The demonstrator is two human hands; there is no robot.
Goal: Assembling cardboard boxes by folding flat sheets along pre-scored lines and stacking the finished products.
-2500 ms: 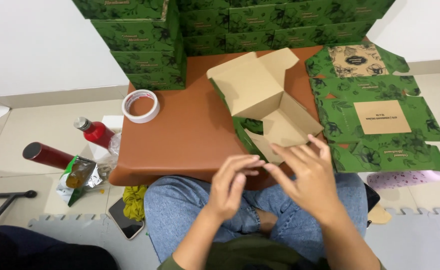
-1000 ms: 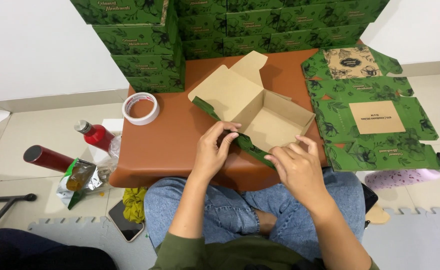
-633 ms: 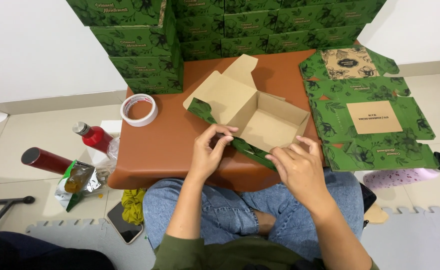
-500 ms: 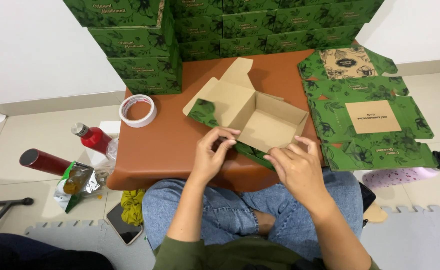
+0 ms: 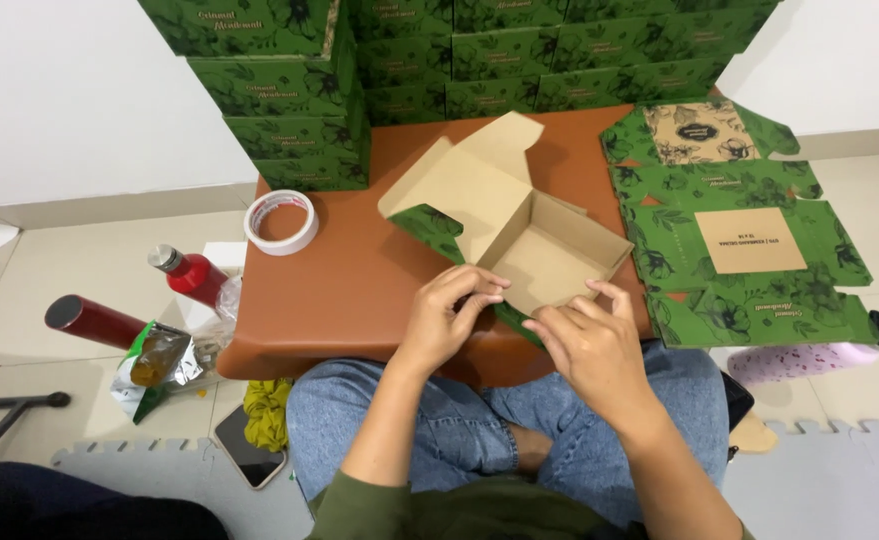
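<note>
Head view, looking down: the half-folded box (image 5: 519, 240) sits on the brown table (image 5: 349, 290), and everything else I place from that box. It is open, kraft-brown inside and green with a leaf print outside, its lid flap standing up and back on the far side.

My left hand (image 5: 446, 320) is at the box's near left corner, fingers curled and pinched together on the edge of the near wall. My right hand (image 5: 589, 345) is at the near right corner, fingers bent onto that same near wall, thumb and fingers close around the cardboard; how firmly it clamps I cannot tell.

Right of the box lies a stack of flat unfolded boxes (image 5: 749, 240), green print up, touching or just beside it. Behind the box rises a wall of finished green boxes (image 5: 459, 60). Left of the box, on the table, rests a roll of tape (image 5: 281, 221). Farther left, down on the floor, are a red bottle (image 5: 191, 276), a dark red cylinder (image 5: 89, 320) and a foil pouch (image 5: 154, 358). Near and left of the box, by my knee, lies a phone (image 5: 249, 455).
</note>
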